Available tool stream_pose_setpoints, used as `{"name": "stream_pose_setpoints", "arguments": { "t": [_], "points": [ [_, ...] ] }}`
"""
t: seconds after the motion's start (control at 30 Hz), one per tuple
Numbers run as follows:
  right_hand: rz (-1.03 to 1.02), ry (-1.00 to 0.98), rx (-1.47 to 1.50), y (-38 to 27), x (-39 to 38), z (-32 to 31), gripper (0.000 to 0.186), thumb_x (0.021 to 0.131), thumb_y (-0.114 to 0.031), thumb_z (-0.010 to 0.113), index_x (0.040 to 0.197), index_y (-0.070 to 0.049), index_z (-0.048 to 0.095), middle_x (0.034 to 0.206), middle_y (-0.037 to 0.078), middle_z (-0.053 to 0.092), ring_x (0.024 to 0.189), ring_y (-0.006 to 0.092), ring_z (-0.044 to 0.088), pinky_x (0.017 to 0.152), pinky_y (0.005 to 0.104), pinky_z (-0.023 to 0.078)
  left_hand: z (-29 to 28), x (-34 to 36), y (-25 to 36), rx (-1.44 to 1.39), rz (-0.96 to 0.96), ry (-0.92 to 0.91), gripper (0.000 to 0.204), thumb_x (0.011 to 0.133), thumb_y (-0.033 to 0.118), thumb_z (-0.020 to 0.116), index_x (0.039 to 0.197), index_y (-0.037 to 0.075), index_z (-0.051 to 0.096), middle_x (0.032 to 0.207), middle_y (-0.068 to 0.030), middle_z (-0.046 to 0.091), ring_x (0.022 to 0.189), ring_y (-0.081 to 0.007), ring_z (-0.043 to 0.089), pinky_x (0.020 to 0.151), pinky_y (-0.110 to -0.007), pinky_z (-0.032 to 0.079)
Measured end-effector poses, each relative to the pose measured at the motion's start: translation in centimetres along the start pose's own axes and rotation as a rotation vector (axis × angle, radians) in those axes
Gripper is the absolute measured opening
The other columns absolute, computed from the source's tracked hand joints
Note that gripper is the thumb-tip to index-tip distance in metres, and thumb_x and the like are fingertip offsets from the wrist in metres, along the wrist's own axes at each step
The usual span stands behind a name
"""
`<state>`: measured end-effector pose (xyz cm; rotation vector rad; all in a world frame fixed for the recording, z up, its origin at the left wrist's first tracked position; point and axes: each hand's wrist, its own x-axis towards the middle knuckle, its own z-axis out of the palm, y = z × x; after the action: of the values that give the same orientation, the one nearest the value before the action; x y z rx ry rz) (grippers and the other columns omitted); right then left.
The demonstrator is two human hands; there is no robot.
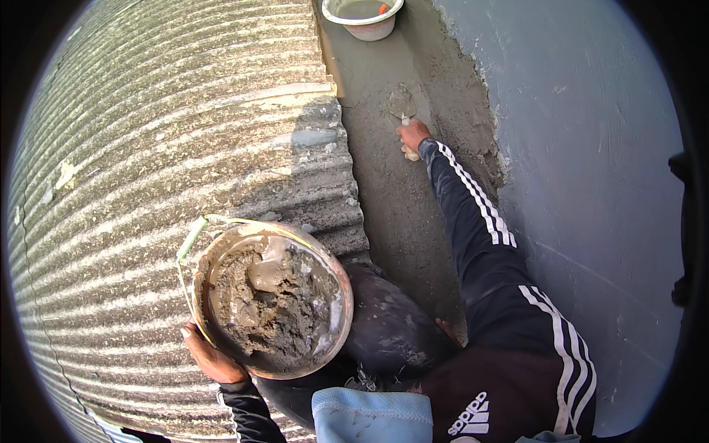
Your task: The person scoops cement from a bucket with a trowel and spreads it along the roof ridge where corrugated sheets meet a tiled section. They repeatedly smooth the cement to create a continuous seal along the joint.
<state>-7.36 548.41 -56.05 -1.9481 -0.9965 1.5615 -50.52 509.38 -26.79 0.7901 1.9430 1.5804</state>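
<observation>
My right hand (414,137) is closed round the pale handle of a trowel (401,105), reaching far forward over the strip of wet grey mortar (391,192). The trowel's blade, smeared with mortar, lies against that surface and partly blends into it. At the lower left, my left hand (212,354) grips the lower left rim of a round bucket (340,325); the fingers under it are partly hidden. Lumpy wet mortar (273,295) fills much of the bucket, which rests by my bent leg. Its wire handle with a pale green grip (192,238) hangs over the left side.
Corrugated, weathered roofing sheets (148,177) spread over the left, their edge bordering the mortar strip. A smooth grey-blue wall (591,148) rises on the right. Ahead at the top stands a whitish basin (369,31) with grey liquid and a small orange-red object in it.
</observation>
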Motion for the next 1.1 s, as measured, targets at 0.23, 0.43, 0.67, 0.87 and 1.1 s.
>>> {"name": "stream_pose_setpoints", "arguments": {
  "t": [0.23,0.43,0.67,0.87,1.1],
  "points": [
    [-0.095,0.19,-0.468,-1.5,-1.8,2.3,0.049,0.101,-0.026,0.059,0.133,0.011,0.057,0.133,0.033,0.065,0.123,0.0442,0.066,0.105,0.0496,0.053,0.3,0.1,0.5,0.244,0.061,0.051,0.054,0.116,0.045,0.033,0.128,0.001,0.062,0.12,-0.0071,0.063,0.109,-0.0158,0.057,0.103,-0.032,0.043],
    [0.134,0.129,-0.282,-1.2,-0.2,0.2,0.044,0.101,-0.021,0.057,0.134,0.008,0.051,0.121,0.027,0.073,0.108,0.0357,0.076,0.093,0.0424,0.061,0.8,0.1,1.0,0.141,0.01,0.04,0.054,0.116,0.045,0.033,0.127,0.001,0.063,0.118,-0.0072,0.064,0.109,-0.0162,0.057,0.102,-0.033,0.044],
    [0.15,0.225,-0.233,9.4,-7.6,3.1,0.045,0.096,-0.022,0.065,0.129,0.006,0.052,0.128,0.032,0.068,0.118,0.0433,0.069,0.1,0.0473,0.057,1.1,-0.1,1.0,0.102,0.022,0.039,0.053,0.117,0.044,0.032,0.126,0.001,0.062,0.115,-0.0081,0.064,0.106,-0.0161,0.058,0.1,-0.033,0.045],
    [0.034,0.12,-0.075,10.4,-20.2,4.2,0.035,0.091,-0.015,0.063,0.118,0.005,0.054,0.089,0.018,0.071,0.065,0.0254,0.072,0.061,0.0417,0.06,1.1,-0.1,1.2,-0.055,-0.02,-0.047,0.054,0.117,0.045,0.032,0.119,0.001,0.062,0.109,-0.0077,0.065,0.098,-0.0149,0.058,0.093,-0.031,0.047],
    [-0.522,-0.469,-0.106,-4.4,-31.4,-2.5,0.048,0.087,-0.015,0.056,0.132,-0.002,0.062,0.094,0.002,0.058,0.078,0.0119,0.056,0.068,0.03,0.049,0.6,0.4,0.2,-0.076,0.044,0.063,0.044,0.116,0.04,0.043,0.116,0.001,0.064,0.105,-0.0062,0.067,0.096,-0.0132,0.061,0.092,-0.029,0.048]
  ]
}}
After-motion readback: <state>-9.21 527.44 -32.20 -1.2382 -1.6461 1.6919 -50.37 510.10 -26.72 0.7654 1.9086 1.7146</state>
